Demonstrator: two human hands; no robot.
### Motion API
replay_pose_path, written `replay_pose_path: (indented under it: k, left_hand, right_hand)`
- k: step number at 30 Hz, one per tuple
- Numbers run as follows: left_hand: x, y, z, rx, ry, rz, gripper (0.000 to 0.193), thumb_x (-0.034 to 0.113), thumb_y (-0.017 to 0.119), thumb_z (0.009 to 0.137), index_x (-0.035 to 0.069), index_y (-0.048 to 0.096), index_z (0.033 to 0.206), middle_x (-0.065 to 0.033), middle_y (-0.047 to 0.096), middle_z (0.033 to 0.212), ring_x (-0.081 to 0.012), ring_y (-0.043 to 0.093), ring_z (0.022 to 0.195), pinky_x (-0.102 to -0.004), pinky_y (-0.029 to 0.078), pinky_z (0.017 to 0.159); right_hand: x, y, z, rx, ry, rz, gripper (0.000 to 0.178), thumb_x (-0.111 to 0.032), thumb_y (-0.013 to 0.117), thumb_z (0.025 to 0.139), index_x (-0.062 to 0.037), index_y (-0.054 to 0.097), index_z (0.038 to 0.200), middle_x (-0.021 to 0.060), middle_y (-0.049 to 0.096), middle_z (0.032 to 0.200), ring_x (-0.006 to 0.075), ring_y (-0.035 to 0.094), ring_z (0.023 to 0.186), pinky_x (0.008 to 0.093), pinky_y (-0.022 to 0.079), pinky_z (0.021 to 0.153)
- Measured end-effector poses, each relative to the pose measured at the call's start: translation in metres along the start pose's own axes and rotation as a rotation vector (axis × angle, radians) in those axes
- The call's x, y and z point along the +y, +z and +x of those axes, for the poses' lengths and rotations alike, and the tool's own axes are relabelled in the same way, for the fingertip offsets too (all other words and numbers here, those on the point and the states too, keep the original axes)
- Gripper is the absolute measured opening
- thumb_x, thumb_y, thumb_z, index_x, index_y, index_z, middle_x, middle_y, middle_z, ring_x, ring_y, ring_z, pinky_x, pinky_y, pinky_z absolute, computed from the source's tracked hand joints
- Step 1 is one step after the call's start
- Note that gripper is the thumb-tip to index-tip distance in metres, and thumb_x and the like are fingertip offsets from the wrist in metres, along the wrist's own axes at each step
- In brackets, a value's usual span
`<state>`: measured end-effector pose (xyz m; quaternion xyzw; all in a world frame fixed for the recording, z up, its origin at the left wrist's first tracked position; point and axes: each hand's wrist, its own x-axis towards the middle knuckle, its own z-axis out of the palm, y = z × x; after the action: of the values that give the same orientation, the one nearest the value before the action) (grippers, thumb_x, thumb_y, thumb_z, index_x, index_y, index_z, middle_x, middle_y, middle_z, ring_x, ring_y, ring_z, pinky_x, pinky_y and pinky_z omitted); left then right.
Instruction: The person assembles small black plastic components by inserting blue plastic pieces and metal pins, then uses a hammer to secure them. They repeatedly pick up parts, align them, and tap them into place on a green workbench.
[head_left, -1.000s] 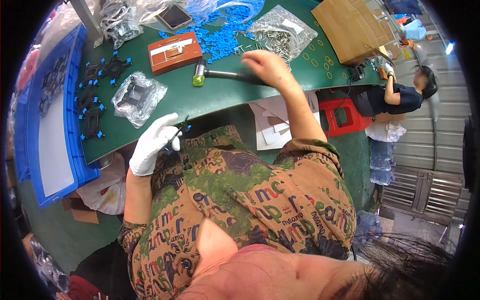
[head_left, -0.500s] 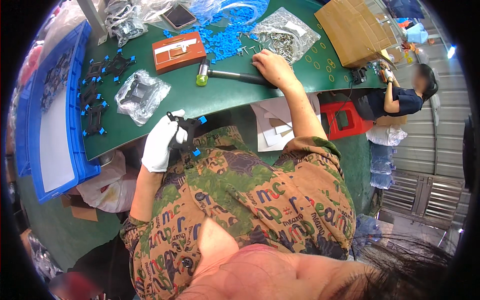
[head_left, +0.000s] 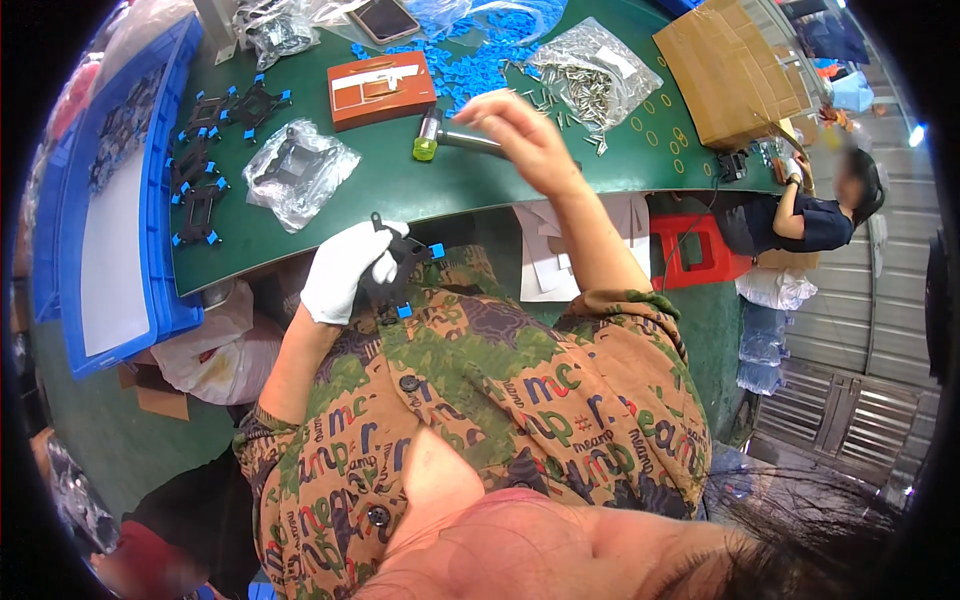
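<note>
My white-gloved left hand (head_left: 338,275) is closed on a black plastic bracket (head_left: 407,262) in front of my body, just off the table edge. Blue caps sit on two of the bracket's visible corners. Over the table, my bare right hand (head_left: 530,145) hangs above the handle of a hammer (head_left: 470,141) with a yellow-green face. Its fingers are bent together; whatever they may pinch is too small to make out. Beyond that hand lie a heap of small blue plastic caps (head_left: 490,65) and a clear bag of metal screws (head_left: 590,85), some spilled loose.
An orange-brown box (head_left: 380,92) and a plastic-wrapped black part (head_left: 298,165) lie on the green table (head_left: 400,190). Several blue-cornered brackets (head_left: 198,210) stand beside a blue crate (head_left: 120,270) at left. A carton (head_left: 730,75), rubber bands, a red stool (head_left: 690,250) and a co-worker are to the right.
My right hand has lifted away from the loose screws and moved left over the hammer. My left hand still holds the bracket, slightly further right in view as the whole picture shifted.
</note>
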<state>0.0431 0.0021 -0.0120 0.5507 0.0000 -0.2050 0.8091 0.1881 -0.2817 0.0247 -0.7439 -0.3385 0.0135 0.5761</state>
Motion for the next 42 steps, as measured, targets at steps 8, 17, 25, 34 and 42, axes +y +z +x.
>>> replay_pose_path:
  k: [8,17,25,34,42]
  left_hand:
    - [0.013,0.006,0.001,-0.035,-0.05,0.104,0.024,0.017,0.061,0.103,-0.002,0.074,0.106,0.0005,0.063,0.073,-0.0086,0.055,0.067,-0.0261,0.044,0.063]
    - [0.017,0.007,-0.002,-0.037,-0.092,0.088,0.022,0.018,0.063,0.102,0.0,0.075,0.104,0.0012,0.065,0.077,-0.0069,0.056,0.071,-0.0252,0.045,0.065]
    - [0.019,0.009,-0.001,-0.014,-0.067,0.176,0.029,0.018,0.057,0.103,-0.005,0.073,0.111,-0.0016,0.06,0.067,-0.0109,0.055,0.061,-0.0273,0.043,0.061]
    - [0.039,-0.003,-0.011,-0.086,-0.129,0.429,0.025,0.02,0.062,0.102,0.001,0.075,0.11,-0.0013,0.069,0.079,-0.0096,0.06,0.072,-0.0279,0.049,0.069]
    - [0.033,-0.013,-0.019,-0.158,-0.118,0.545,0.024,0.021,0.06,0.104,0.002,0.074,0.109,-0.0011,0.067,0.081,-0.0103,0.059,0.075,-0.0289,0.05,0.073]
  right_hand:
    - [-0.009,0.09,0.001,-0.403,0.137,0.636,0.015,-0.021,0.056,0.108,-0.0076,0.063,0.111,0.0107,0.059,0.141,0.0173,0.05,0.131,0.0381,0.038,0.113]
    - [-0.007,0.095,0.0,-0.466,0.145,0.573,0.018,-0.022,0.056,0.108,-0.0073,0.066,0.111,0.0109,0.056,0.144,0.0173,0.052,0.125,0.0365,0.04,0.111]
    - [-0.001,0.089,-0.001,-0.443,-0.042,0.356,0.022,-0.02,0.056,0.108,-0.0038,0.066,0.119,0.0091,0.062,0.135,0.0174,0.058,0.119,0.0345,0.046,0.104]
    - [-0.006,0.099,-0.013,-0.355,-0.185,-0.089,0.021,-0.014,0.063,0.101,-0.0078,0.07,0.12,0.0071,0.068,0.113,0.0264,0.066,0.105,0.0379,0.053,0.093]
    - [0.0,0.112,-0.025,-0.276,-0.453,-0.364,0.022,-0.01,0.07,0.089,-0.0103,0.068,0.111,0.0031,0.068,0.109,0.0238,0.066,0.102,0.0383,0.051,0.088]
